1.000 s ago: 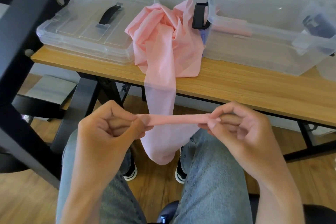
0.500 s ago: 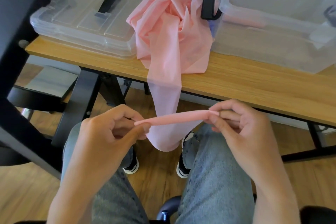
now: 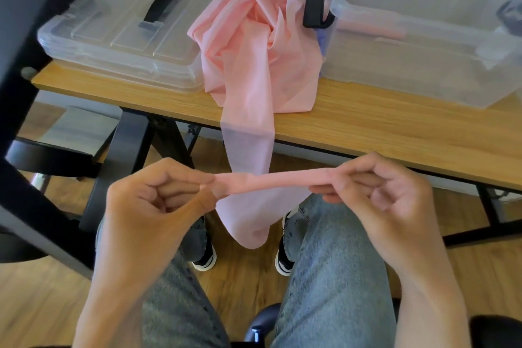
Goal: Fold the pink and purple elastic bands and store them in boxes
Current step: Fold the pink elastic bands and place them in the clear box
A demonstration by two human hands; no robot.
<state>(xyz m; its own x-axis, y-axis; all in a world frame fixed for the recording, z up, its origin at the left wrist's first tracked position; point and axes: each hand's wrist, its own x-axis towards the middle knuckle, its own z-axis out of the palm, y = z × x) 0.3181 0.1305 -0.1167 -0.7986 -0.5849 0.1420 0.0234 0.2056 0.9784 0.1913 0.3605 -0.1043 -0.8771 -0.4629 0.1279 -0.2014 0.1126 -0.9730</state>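
1. Currently pinching rolled end of pink band: left hand and right hand, fingers curled, level above lap.
2. Beyond grip: band trailing to heap on table.
3. Up-right of grip: clear box, pink roll inside.

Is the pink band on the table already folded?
No. The pink band lies crumpled on the table, one end hanging over the edge to both hands.

Pink band – crumpled heap on tabletop, tail hanging off edge – end stretched taut.
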